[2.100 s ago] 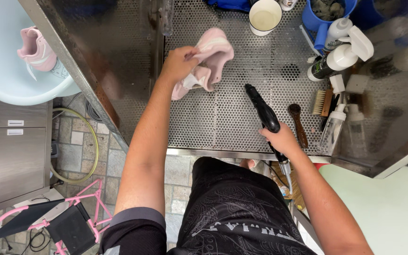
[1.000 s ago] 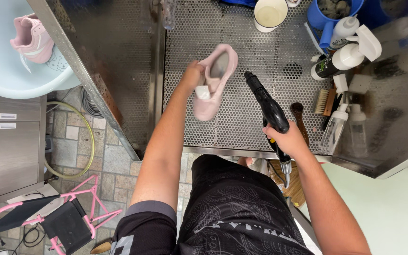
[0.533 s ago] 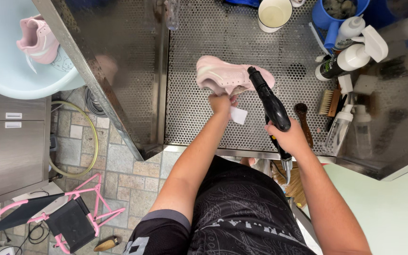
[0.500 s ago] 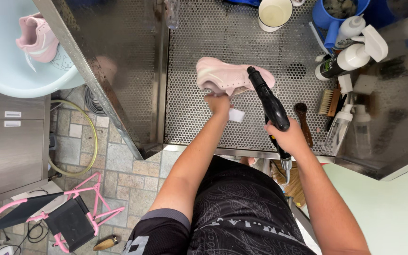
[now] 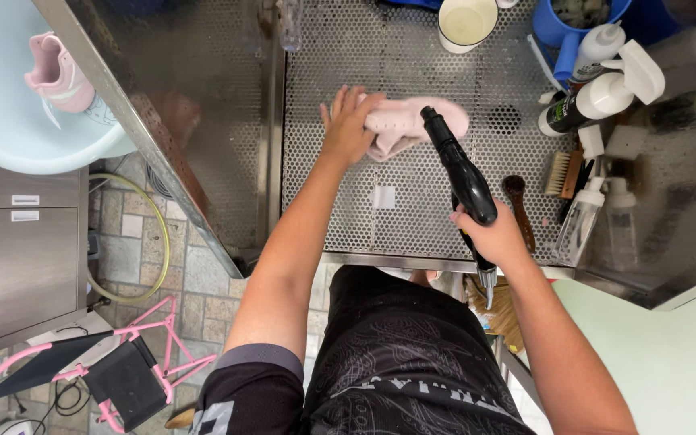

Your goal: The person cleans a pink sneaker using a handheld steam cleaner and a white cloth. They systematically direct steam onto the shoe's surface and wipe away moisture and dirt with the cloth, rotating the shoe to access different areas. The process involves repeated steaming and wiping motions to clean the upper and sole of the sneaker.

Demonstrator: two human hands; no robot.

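A white label [image 5: 383, 196] is lying flat on the perforated tray [image 5: 340, 201], below the pink shoe [image 5: 414, 121]. The shoe is being pressed down by the left hand [image 5: 350, 123], fingers spread over it. A black spray gun [image 5: 459, 165] is being gripped in the closed right hand [image 5: 493, 235], nozzle touching the shoe. 2 spray bottles [image 5: 606, 93] and 1 brush [image 5: 558, 172] are standing at the right; 1 more shoe [image 5: 56, 74] is lying in a blue basin [image 5: 10, 137].

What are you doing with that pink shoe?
A person stands at a perforated metal work surface. Their left hand presses a pink shoe down on it, while the right hand grips a black spray gun with its nozzle right at the shoe. Spray bottles and a brush sit alongside. Another pink shoe rests in a pale blue basin.
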